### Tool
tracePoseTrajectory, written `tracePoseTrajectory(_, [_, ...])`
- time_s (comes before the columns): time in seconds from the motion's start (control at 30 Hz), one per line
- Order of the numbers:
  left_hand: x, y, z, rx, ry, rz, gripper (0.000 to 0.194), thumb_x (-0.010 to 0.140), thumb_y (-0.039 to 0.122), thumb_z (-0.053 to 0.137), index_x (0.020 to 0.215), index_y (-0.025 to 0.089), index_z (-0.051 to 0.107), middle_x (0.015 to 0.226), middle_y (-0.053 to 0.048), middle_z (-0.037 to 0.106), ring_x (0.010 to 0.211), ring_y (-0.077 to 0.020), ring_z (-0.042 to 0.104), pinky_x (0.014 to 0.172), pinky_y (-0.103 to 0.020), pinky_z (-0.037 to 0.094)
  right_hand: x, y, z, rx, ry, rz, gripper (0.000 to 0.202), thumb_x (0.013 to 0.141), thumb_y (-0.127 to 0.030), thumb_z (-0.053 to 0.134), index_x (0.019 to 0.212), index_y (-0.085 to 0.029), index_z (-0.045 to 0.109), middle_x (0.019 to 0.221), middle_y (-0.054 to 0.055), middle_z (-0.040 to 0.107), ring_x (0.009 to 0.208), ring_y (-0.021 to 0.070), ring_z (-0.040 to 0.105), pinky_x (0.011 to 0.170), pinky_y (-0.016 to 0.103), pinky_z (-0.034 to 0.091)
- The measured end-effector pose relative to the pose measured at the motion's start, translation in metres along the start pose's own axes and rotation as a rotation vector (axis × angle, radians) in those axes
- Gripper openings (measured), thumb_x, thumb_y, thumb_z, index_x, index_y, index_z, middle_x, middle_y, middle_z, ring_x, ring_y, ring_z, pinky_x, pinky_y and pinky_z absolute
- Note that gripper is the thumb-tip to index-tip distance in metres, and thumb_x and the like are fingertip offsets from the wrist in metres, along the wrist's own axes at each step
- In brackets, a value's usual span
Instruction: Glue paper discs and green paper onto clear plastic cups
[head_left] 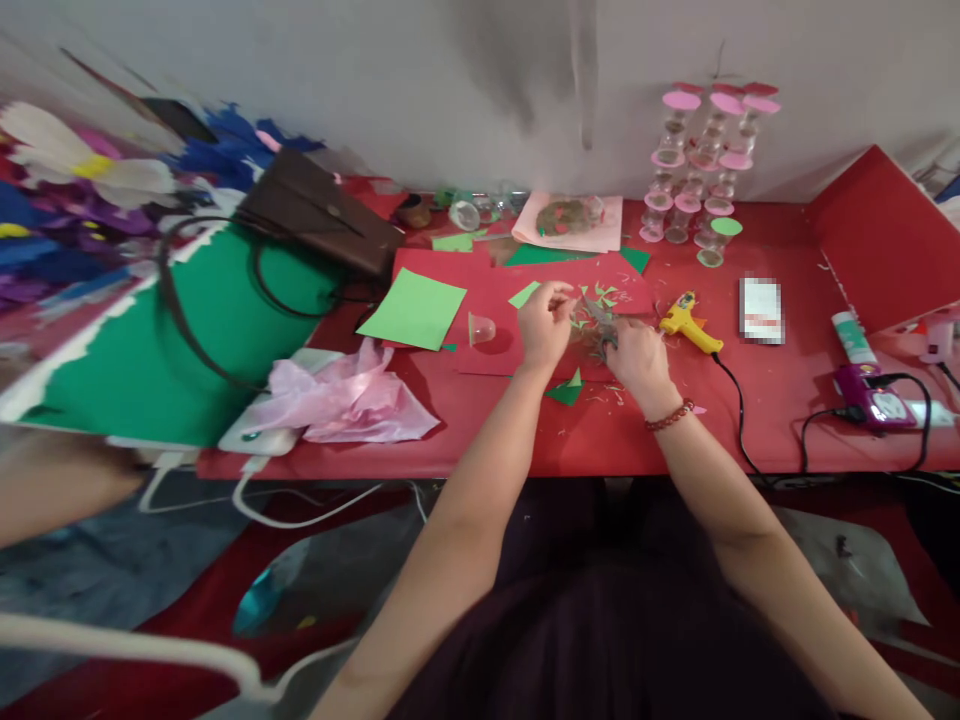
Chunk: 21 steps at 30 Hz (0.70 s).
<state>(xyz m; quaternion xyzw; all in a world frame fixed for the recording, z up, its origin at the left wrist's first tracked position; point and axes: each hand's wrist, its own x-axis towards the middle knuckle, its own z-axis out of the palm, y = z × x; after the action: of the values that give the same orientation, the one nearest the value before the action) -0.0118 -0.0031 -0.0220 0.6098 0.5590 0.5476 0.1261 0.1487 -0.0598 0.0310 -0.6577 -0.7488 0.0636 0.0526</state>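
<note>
My right hand [639, 358] is closed around a pair of scissors [598, 312], whose blades point up and left over the red sheet [517, 357]. Just left of the blades my left hand [546, 325] has its fingertips pinched together; anything between them is too small to make out. Green paper scraps [606, 297] and thin shreds lie around and beneath the scissors. Left of my left hand, a clear plastic cup [481, 329] rests on its side near a light green paper sheet [417, 310]. A yellow glue gun [691, 323] lies right of my right hand.
Stacked plastic cups with pink discs [686, 203] stand at the back right. A brown bag [322, 215], pink fabric [349, 395] and a white power strip [259, 435] are on the left. A purple plug adapter [874, 400] with cords sits right. Another person's arm [60, 487] shows far left.
</note>
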Motion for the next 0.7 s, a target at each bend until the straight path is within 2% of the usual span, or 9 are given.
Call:
tracePoseTrajectory(0.07, [0.0, 0.001, 0.002, -0.072, -0.001, -0.098, 0.011, 0.087, 0.012, 0.067, 0.091, 0.023, 0.067, 0.087, -0.002, 0.075, 0.08, -0.0167, 0.071, 0.078, -0.028, 0.056, -0.001, 0.0, 0.0, 0.001, -0.009, -0.005, 0.035, 0.103, -0.018, 0.047, 0.13, -0.008, 0.067, 0.131, 0.023, 0.072, 0.117, 0.0312, 0.071, 0.098, 0.038, 0.054])
tracePoseTrajectory(0.17, [0.005, 0.007, 0.005, -0.148, -0.012, -0.195, 0.009, 0.087, 0.016, 0.07, 0.083, 0.022, 0.065, 0.074, 0.001, 0.071, 0.066, -0.0137, 0.066, 0.068, -0.025, 0.052, -0.001, 0.001, 0.001, -0.003, 0.006, -0.01, 0.037, 0.104, -0.016, 0.044, 0.132, -0.008, 0.067, 0.132, 0.023, 0.07, 0.118, 0.0316, 0.07, 0.098, 0.038, 0.054])
tracePoseTrajectory(0.27, [0.027, 0.01, 0.007, -0.198, -0.122, -0.262, 0.021, 0.095, 0.025, 0.063, 0.075, 0.021, 0.064, 0.064, 0.001, 0.068, 0.054, -0.0128, 0.062, 0.061, -0.025, 0.048, -0.001, 0.002, 0.004, -0.023, 0.03, -0.009, 0.038, 0.105, -0.018, 0.042, 0.13, -0.008, 0.069, 0.128, 0.023, 0.071, 0.115, 0.0321, 0.07, 0.096, 0.038, 0.054])
tracePoseTrajectory(0.33, [0.051, 0.004, 0.007, -0.216, -0.187, -0.32, 0.022, 0.095, 0.022, 0.059, 0.074, 0.019, 0.066, 0.066, -0.001, 0.07, 0.057, -0.0134, 0.064, 0.063, -0.025, 0.049, -0.001, 0.003, 0.006, -0.039, 0.038, -0.008, 0.039, 0.105, -0.018, 0.041, 0.13, -0.01, 0.07, 0.126, 0.022, 0.071, 0.114, 0.0323, 0.07, 0.093, 0.038, 0.054])
tracePoseTrajectory(0.4, [0.079, -0.009, 0.005, -0.113, -0.15, -0.325, 0.016, 0.086, 0.009, 0.059, 0.08, 0.018, 0.071, 0.077, -0.004, 0.076, 0.071, -0.0151, 0.07, 0.073, -0.027, 0.053, -0.001, 0.003, 0.007, -0.052, 0.044, -0.015, 0.041, 0.106, -0.019, 0.039, 0.132, -0.012, 0.07, 0.125, 0.021, 0.071, 0.114, 0.0323, 0.07, 0.09, 0.037, 0.054])
tracePoseTrajectory(0.47, [0.107, -0.027, -0.001, 0.058, -0.113, -0.325, 0.021, 0.078, 0.004, 0.06, 0.083, 0.017, 0.076, 0.091, -0.007, 0.08, 0.088, -0.019, 0.073, 0.085, -0.03, 0.054, -0.002, 0.003, 0.007, -0.062, 0.046, -0.018, 0.042, 0.107, -0.02, 0.038, 0.133, -0.013, 0.07, 0.124, 0.021, 0.071, 0.112, 0.0317, 0.07, 0.088, 0.037, 0.054])
tracePoseTrajectory(0.57, [0.14, -0.057, -0.017, 0.266, -0.123, -0.391, 0.026, 0.074, 0.007, 0.065, 0.092, 0.019, 0.08, 0.098, -0.007, 0.081, 0.097, -0.0242, 0.074, 0.089, -0.033, 0.054, -0.001, 0.003, 0.009, -0.08, 0.043, -0.005, 0.042, 0.107, -0.022, 0.039, 0.132, -0.014, 0.072, 0.124, 0.021, 0.07, 0.11, 0.0305, 0.07, 0.087, 0.036, 0.054])
tracePoseTrajectory(0.7, [0.173, -0.089, -0.046, 0.494, -0.073, -0.45, 0.025, 0.075, 0.015, 0.071, 0.098, 0.019, 0.079, 0.102, -0.01, 0.077, 0.107, -0.0308, 0.07, 0.095, -0.04, 0.054, 0.0, 0.003, 0.01, -0.099, 0.06, -0.01, 0.039, 0.106, -0.022, 0.042, 0.123, -0.016, 0.077, 0.116, 0.021, 0.074, 0.111, 0.0313, 0.069, 0.087, 0.038, 0.053])
